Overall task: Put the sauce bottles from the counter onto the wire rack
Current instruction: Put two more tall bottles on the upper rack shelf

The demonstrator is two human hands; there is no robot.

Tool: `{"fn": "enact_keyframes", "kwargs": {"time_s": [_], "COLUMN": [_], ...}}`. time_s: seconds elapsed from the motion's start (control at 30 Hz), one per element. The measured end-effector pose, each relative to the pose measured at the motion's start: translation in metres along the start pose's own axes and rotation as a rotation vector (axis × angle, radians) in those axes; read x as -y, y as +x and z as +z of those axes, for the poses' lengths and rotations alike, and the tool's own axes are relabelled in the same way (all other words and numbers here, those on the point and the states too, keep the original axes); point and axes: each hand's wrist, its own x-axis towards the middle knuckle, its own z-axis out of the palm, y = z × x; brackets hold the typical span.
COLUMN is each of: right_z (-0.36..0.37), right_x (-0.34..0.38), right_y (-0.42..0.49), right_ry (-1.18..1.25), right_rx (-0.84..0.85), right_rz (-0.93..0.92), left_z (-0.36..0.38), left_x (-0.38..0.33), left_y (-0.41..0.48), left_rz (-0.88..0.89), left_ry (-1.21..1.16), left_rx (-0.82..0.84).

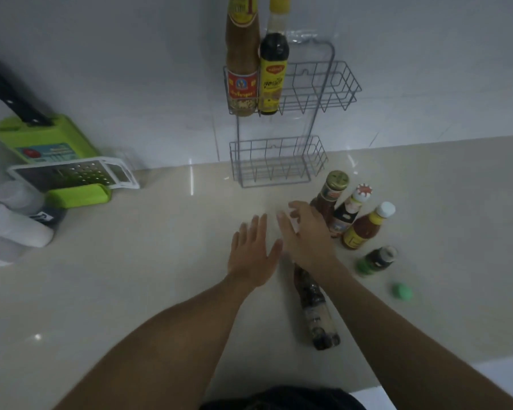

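Grey wire makes up the wire rack (293,113) on the wall. It has two baskets. Two tall bottles already stand in the left end of the top basket: a brown sauce bottle (242,72) and a dark bottle with a yellow label (271,78). The bottom basket holds nothing.

More bottles wait on the worktop (131,276). Three stand close together at the right: a gold-capped bottle (330,193), a bottle with a red and white cap (351,208), and a red sauce bottle with a white cap (365,227). A small dark bottle (378,260) stands nearby, and a green cap (402,290) lies loose beside it. A long dark bottle (316,309) sits under the right arm.

Both hands are open and hold nothing. The left hand (253,253) is flat with its fingers spread. The right hand (305,232) reaches toward the gold-capped bottle, and its fingers are just beside it.

To do this step well, the right hand should wrap around the fat middle of that bottle, not the thin neck. It should lift straight up so it does not knock the two bottles next to it. Then the bottle can go down upright into the free space in the top basket.
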Motion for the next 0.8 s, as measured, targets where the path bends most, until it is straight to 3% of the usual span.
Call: {"fn": "enact_keyframes", "kwargs": {"time_s": [0.13,0.23,0.57,0.7,0.8], "right_z": [0.015,0.024,0.035,0.032,0.024], "right_x": [-0.043,-0.057,-0.068,-0.066,-0.046], "right_y": [-0.054,-0.081,-0.096,-0.086,-0.063], "right_ry": [-0.206,-0.195,-0.247,-0.105,0.039], "right_rx": [0.114,0.246,0.244,0.243,0.16], "right_rz": [0.22,0.353,0.306,0.29,0.182], "left_z": [0.048,0.067,0.08,0.064,0.037], "left_x": [0.01,0.015,0.023,0.016,0.006], "left_y": [-0.025,-0.037,-0.034,-0.034,-0.024], "left_rz": [0.065,0.105,0.135,0.122,0.098], "left_ry": [0.138,0.24,0.342,0.266,0.132], "left_rx": [0.083,0.046,0.027,0.07,0.03]}}
